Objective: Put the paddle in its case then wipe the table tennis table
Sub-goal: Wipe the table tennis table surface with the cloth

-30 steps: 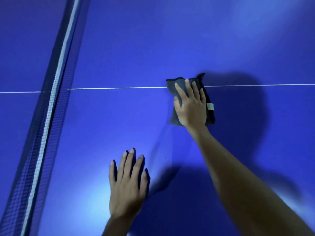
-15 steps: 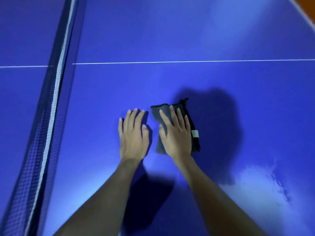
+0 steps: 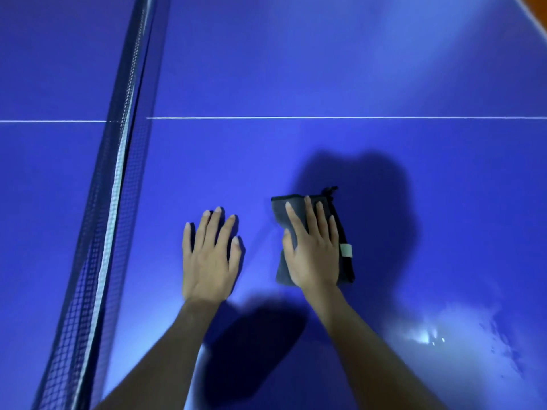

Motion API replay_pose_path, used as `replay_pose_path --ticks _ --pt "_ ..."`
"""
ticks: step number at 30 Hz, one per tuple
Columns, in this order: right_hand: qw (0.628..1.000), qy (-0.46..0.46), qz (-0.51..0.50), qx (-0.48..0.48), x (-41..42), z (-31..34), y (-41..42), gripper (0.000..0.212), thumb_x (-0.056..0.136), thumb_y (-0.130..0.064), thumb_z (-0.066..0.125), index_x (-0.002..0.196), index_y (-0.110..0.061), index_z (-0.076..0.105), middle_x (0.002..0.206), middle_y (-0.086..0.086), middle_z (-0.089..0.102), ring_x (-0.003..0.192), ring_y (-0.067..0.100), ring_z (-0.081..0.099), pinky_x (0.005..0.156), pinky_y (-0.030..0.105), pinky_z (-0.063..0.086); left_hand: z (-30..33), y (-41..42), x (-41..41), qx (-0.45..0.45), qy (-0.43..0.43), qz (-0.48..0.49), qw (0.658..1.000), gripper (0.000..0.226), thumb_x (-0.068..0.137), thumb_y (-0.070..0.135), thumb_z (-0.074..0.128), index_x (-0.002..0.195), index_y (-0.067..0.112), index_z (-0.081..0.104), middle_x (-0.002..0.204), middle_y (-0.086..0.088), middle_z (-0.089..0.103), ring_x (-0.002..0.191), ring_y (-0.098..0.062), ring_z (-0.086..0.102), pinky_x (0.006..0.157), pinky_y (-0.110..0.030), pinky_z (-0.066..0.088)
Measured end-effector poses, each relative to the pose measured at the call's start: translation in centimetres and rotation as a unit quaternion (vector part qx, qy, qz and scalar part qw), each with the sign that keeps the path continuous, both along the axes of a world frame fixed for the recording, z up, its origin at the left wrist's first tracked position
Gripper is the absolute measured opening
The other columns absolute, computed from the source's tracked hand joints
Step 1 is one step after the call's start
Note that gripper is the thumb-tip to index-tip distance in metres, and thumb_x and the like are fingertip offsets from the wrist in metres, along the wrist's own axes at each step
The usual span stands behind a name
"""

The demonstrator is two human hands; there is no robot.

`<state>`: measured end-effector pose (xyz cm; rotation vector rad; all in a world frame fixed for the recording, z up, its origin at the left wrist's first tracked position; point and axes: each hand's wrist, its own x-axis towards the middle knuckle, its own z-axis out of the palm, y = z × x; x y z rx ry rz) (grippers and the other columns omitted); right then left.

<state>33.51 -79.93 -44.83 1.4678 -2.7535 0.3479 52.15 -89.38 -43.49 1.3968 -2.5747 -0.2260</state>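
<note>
While the wiping is in hand: each line below works outward from the grip.
Right-hand grip: the right hand (image 3: 313,255) lies flat, fingers straight and slightly spread, palm pressing down on a folded dark grey cloth (image 3: 279,208); nothing is pinched or curled around, so it holds the cloth only by pressure.
Cloth handling: soft, light and limp by its look, likely to bunch or slide out from under a light touch; I judge the flat palm over the middle of the fold the best hold, with the fingertips pinning its far edge.
Cloth details: a small pale tag (image 3: 345,250) sticks out at its right side, and a dark loop shows at the far right corner.
Left hand: the left hand (image 3: 208,261) rests open and flat, fingers apart, just beside the cloth but not touching it, holding nothing.
Surface: the blue table tennis table (image 3: 325,69) carries both hands; the cloth sits on the near side of the white centre line (image 3: 355,117).
Net: the dark mesh net with a white top band (image 3: 118,179) runs along the left, well apart from the cloth.
Wet patch: a glossy smear (image 3: 461,335) shows near the right forearm.
Paddle and case: not in view.
</note>
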Motion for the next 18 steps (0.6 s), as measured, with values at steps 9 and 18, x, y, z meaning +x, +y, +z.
replay_pose_path --ticks 9,18 --pt "1.0 0.002 -0.014 -0.013 -8.7 0.4 -16.7 0.062 0.099 -0.049 0.027 0.159 -0.039 0.037 0.171 0.001 0.028 0.159 0.024 0.021 0.129 0.046 0.013 -0.6 -0.9 -0.4 0.002 -0.008 0.016 1.0 0.051 0.098 0.036 0.045 0.144 0.016 0.057 0.163 -0.007 0.038 0.154 -0.026 0.031 0.123 -0.059 0.021" --pt "0.999 -0.006 0.027 -0.042 -11.8 -0.3 -22.4 0.058 0.102 -0.047 0.033 0.157 -0.035 0.044 0.169 0.004 0.033 0.158 0.027 0.026 0.128 0.046 0.015 -0.9 -1.1 -0.5 0.024 -0.02 0.011 0.999 0.054 0.1 0.04 0.044 0.149 0.019 0.051 0.167 -0.003 0.03 0.157 -0.022 0.022 0.124 -0.058 0.02"
